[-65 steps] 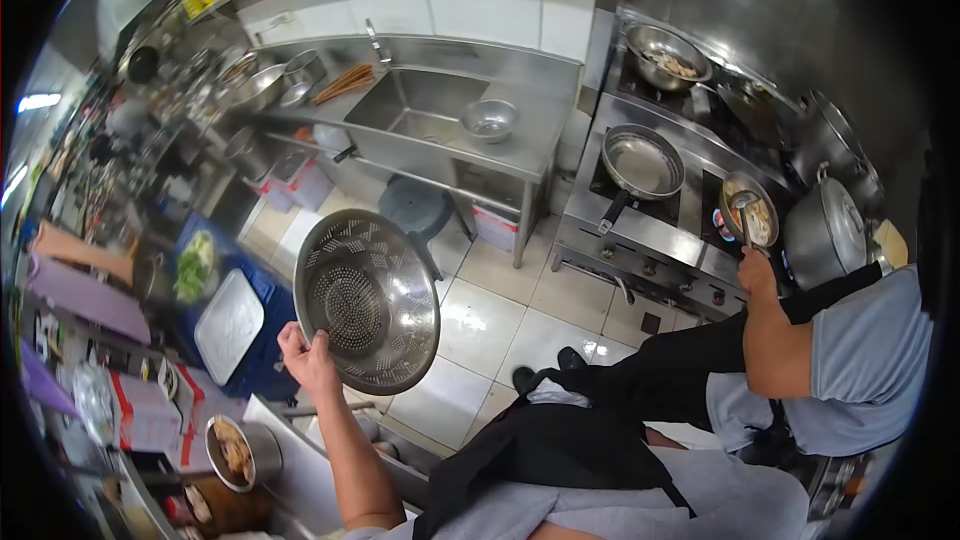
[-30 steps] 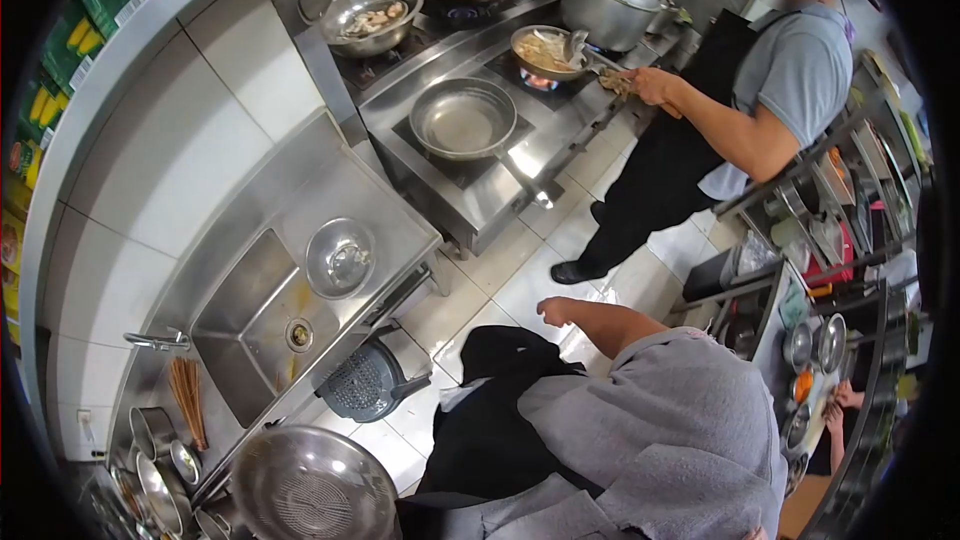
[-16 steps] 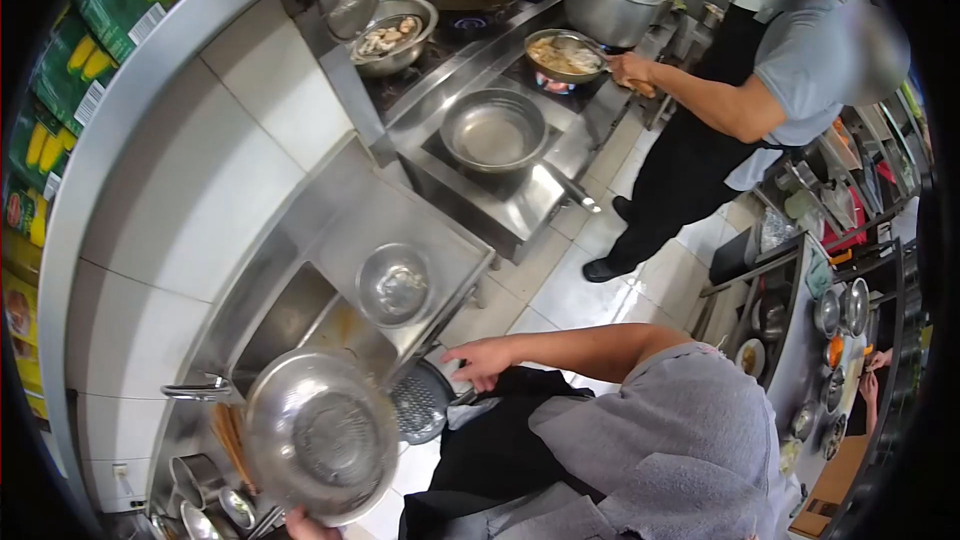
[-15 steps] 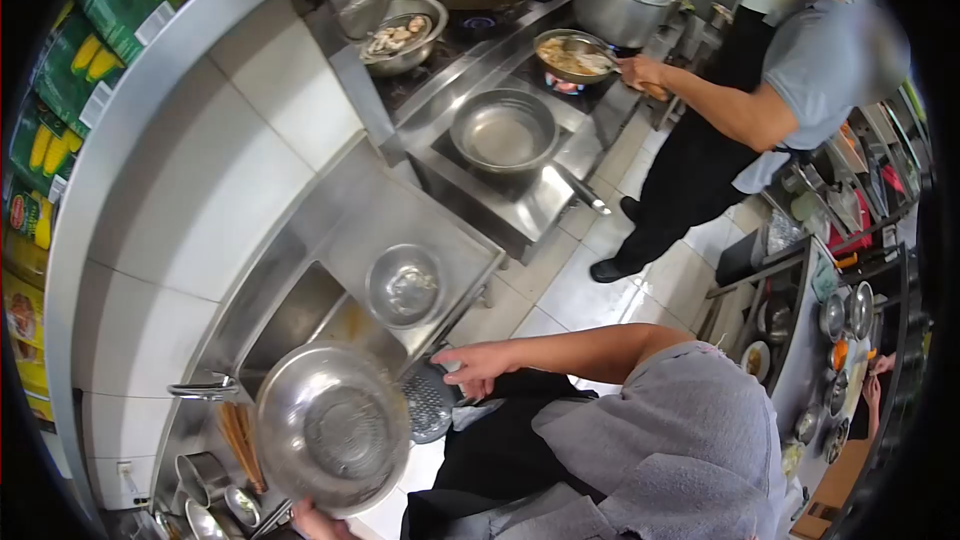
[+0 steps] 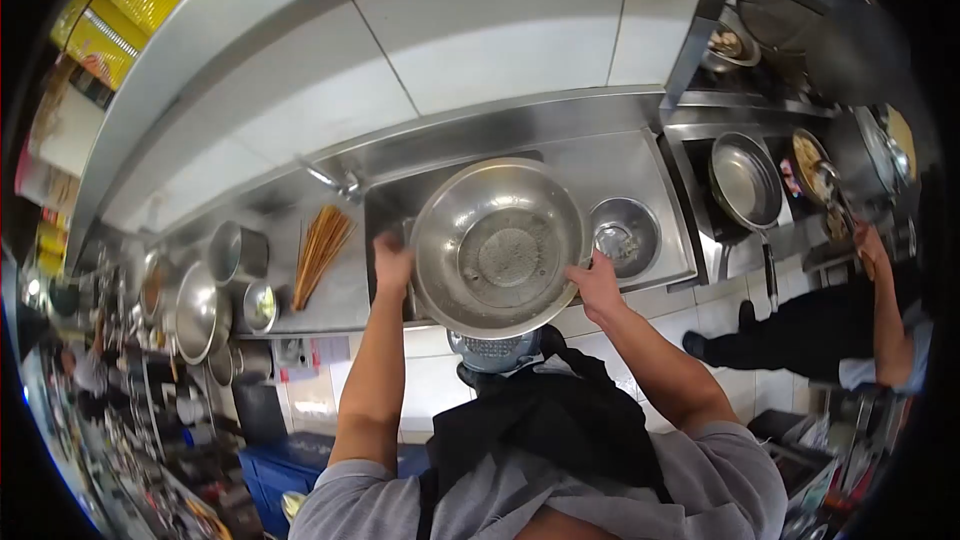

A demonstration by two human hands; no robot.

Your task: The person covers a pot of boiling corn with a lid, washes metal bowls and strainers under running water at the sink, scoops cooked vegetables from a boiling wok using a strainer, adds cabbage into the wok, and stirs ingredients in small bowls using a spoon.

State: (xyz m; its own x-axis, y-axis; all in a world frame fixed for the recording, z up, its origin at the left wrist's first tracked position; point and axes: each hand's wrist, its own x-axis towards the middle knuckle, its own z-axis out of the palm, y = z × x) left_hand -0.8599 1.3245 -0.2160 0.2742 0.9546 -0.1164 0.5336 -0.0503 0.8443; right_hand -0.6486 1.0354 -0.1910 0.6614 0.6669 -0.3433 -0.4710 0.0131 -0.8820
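Note:
A wide, shallow metal bowl (image 5: pixel 510 250), wet inside with droplets and a little foamy liquid, is tilted above the sink (image 5: pixel 392 202). My right hand (image 5: pixel 597 285) grips its right rim, thumb on the inner side. My left hand (image 5: pixel 393 262) is at the bowl's left edge, blurred by motion; whether it touches the rim is unclear. A faucet (image 5: pixel 335 180) stands behind the sink, to the left of the bowl. On the steel counter by my right hand sits a smaller metal bowl (image 5: pixel 625 237) with some pale bits inside.
To the left lie a bundle of thin wooden sticks (image 5: pixel 322 252), a metal pot (image 5: pixel 238 253) and a large bowl (image 5: pixel 203 312). At right, an empty frying pan (image 5: pixel 745 182) sits on the stove. A co-worker's hand (image 5: pixel 872 243) holds another pan (image 5: pixel 812 165).
My view has swung left to face the sink. The bowl was at my left hand, with my right hand away from it; now my right hand grips its rim.

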